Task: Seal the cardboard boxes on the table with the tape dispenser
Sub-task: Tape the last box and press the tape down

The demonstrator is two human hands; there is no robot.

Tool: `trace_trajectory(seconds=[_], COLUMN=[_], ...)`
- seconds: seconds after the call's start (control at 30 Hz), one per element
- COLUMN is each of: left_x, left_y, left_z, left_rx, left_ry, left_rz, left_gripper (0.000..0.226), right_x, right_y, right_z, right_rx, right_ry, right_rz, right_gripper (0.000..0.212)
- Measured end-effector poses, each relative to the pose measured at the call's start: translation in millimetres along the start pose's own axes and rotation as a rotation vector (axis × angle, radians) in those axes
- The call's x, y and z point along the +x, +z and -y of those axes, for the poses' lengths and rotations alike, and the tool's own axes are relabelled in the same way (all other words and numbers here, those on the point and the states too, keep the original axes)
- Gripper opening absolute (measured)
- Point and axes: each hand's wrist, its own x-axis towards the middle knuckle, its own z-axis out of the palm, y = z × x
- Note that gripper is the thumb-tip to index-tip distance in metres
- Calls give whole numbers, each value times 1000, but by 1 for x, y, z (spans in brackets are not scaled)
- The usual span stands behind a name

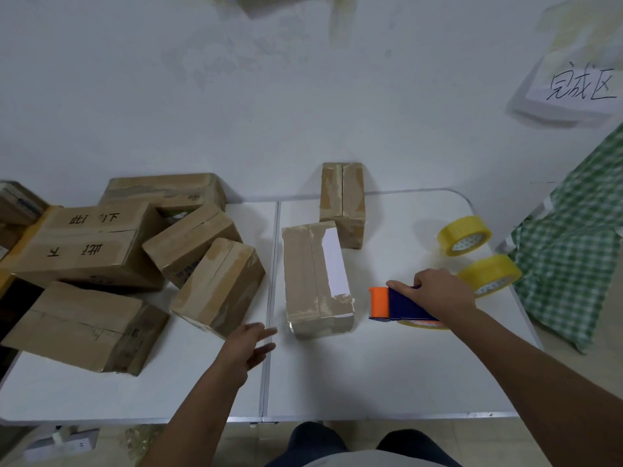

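Right hand point(438, 293) is curled over the tape dispenser point(401, 305), gripping its blue body with the orange end pointing at the box point(315, 279) in the middle of the table point(387, 372). You hold it low, resting on or just above the tabletop, likely so you can lift it onto the box seam next. Left hand point(251, 345) is empty, fingers spread and relaxed, reaching toward that box's near corner, probably to steady it.

Only one view, from the head camera. The middle box lies flat, long side running away from you, centre seam facing up. It is worn brown cardboard with torn old tape and a white patch along its right edge. A second box point(342, 203) stands just behind it, seam visible. More boxes point(135, 257) are piled loosely on the left, clear of your work area. Two yellow tape rolls point(478, 256) sit near the right edge, glossy and round, close to the dispenser hand. The table is smooth and white with a join down the middle.
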Motion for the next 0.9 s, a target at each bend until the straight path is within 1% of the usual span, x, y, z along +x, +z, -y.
trace_trajectory(seconds=[0.03, 0.07, 0.1, 0.13, 0.17, 0.2, 0.23, 0.27, 0.3, 0.33, 0.37, 0.4, 0.43, 0.5, 0.57, 0.6, 0.67, 0.73, 0.8, 0.87, 0.9], left_x=[-1, -2, -3, -4, -7, -11, -14, -15, -15, -12, -8, -3, 1, 8, 13, 15, 14, 11, 11, 16, 20], left_y=[-2, -2, -2, 0, 3, 8, 15, 24, 33, 42, 48, 52, 51, 46, 38, 33, 30, 42, 69, 94, 102], left_z=[1, 2, 4, 5, 5, 4, 2, -2, -4, -4, -2, 0, 2, 2, -6, -12, -24, -37, -42, -39, -35], left_rx=[19, 69, 172, 338, 513, 652, 766, 900, 1060, 1243, 1410, 1517, 1568, 1594, 1582, 1565, 1477, 1415, 1390, 1415, 1485], left_ry=[-34, -22, 49, 194, 411, 676, 931, 1116, 1232, 1288, 1310, 1312, 1292, 1271, 1295, 1333, 1461, 1520, 1491, 1370, 1315], left_rz=[-16, -49, -103, -178, -258, -291, -244, -118, 43, 185, 275, 320, 348, 397, 430, 412, 326, 280, 294, 283, 247], left_gripper=[24, 25, 26, 27, 27, 29, 32, 37, 43, 47, 51, 55, 59, 64, 63, 60, 51, 44, 40, 44, 49], right_x=[0, 1, 1, 1, 1, 0, 0, 0, 0, 0, 0, -1, -1, -4, -8, -10, -14, -18, -22, -24, -24], right_y=[0, 0, 0, 0, 0, 0, 0, -1, -1, -2, -3, -3, -3, -1, 1, 2, 6, 10, 12, 13, 12], right_z=[-1, -1, -2, -3, -4, -5, -5, -5, -5, -4, -4, -5, -5, -6, -5, -4, 0, 3, 4, 1, 0], right_rx=[-5, -9, -13, -13, -13, -14, -16, -20, -22, -24, -25, -28, -33, -43, -20, 3, 51, 68, 63, 55, 54], right_ry=[0, 1, 0, -1, -3, -5, -7, -8, -9, -12, -16, -21, -25, -30, -35, -36, -41, -48, -35, -12, -4], right_rz=[2, 5, 9, 11, 11, 10, 6, 3, 3, 5, 5, 1, -5, -21, -25, -21, -1, 13, 20, 29, 33], right_gripper=[70, 70, 71, 71, 71, 70, 70, 70, 70, 71, 71, 71, 71, 71, 72, 72, 70, 69, 69, 70, 70])
